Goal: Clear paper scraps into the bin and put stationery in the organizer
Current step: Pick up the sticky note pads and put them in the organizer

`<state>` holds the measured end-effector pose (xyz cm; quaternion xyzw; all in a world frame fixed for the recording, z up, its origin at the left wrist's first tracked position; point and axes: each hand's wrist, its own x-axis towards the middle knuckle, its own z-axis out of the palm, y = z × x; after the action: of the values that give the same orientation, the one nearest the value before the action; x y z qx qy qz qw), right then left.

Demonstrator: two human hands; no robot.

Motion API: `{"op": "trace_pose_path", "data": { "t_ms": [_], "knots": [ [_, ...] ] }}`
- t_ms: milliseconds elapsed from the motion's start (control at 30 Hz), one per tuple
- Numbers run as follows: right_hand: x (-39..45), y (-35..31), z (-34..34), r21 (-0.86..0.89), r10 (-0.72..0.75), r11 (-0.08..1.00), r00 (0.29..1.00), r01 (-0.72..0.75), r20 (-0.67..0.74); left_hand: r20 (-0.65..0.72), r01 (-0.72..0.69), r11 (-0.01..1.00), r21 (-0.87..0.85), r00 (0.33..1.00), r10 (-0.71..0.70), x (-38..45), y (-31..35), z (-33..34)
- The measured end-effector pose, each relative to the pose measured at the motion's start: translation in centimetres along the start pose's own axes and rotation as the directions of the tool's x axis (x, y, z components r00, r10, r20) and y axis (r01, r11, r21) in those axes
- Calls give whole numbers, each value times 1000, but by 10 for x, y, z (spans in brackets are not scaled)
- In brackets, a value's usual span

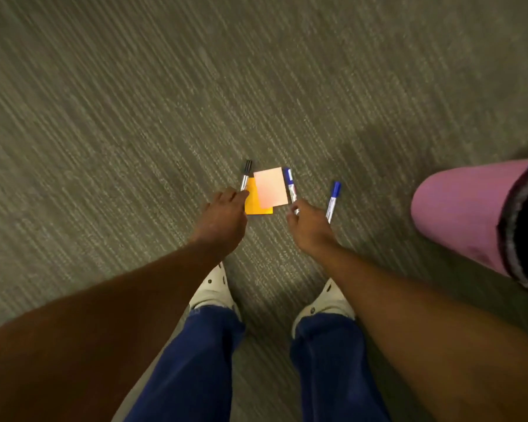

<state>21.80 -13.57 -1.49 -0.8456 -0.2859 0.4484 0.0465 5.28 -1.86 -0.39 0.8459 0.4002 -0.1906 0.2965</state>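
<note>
On the grey carpet lie a pale pink paper square [270, 187] overlapping an orange paper square [253, 205]. My left hand [223, 217] reaches down and pinches a black-capped marker [245, 175] at the papers' left edge. My right hand [308, 226] holds two blue-capped markers: one [289, 184] beside the pink paper's right edge, the other [333, 200] sticking out further right. Whether the markers still touch the floor I cannot tell.
A pink bin [464, 217] with a dark rim lies tilted at the right edge. My feet in white shoes [214, 287] stand just below the papers. Striped carpet [134, 117] stretches all around.
</note>
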Motion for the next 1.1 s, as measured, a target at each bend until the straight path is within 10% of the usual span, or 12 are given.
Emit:
{"op": "trace_pose_path", "data": {
  "t_ms": [400,667,867,933,1100],
  "knots": [
    [92,-25,67,-130,223,964,971,-233,-85,156,209,885,-417,975,-157,12,-30,62],
    [97,-7,60,202,208,956,977,-214,52,187,346,749,-565,938,-292,34,-20,66],
    [52,7,43,603,31,769,956,-210,293,413,523,307,-795,838,-357,43,-13,52],
    [43,9,42,606,14,763,942,-227,334,417,507,301,-808,852,-318,40,-15,52],
    [55,0,70,396,143,908,990,-134,6,229,401,321,-858,858,-460,25,-30,56]
  ]
}}
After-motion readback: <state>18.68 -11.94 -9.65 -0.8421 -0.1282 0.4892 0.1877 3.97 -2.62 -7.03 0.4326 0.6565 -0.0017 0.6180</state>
